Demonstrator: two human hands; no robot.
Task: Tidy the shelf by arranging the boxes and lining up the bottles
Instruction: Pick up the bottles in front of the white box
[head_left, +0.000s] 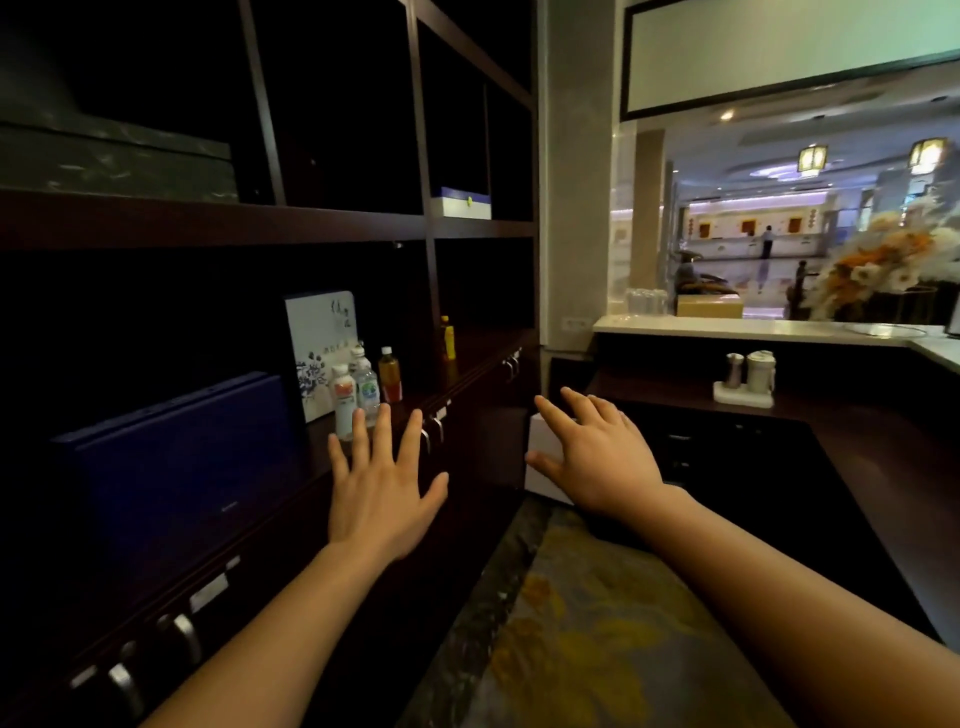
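Bottles (363, 387) cluster unevenly at ten o'clock on the shelf (467, 348), beside a leaning white box (319, 353) and blue box (171, 457). My left hand (382, 499) and right hand (597, 457) hover spread, empty; tidying looks unstarted.

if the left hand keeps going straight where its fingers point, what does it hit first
Probably the white-capped plastic bottle with a red label, nearest of the cluster just beyond the left hand; depth is hard to judge from one view.
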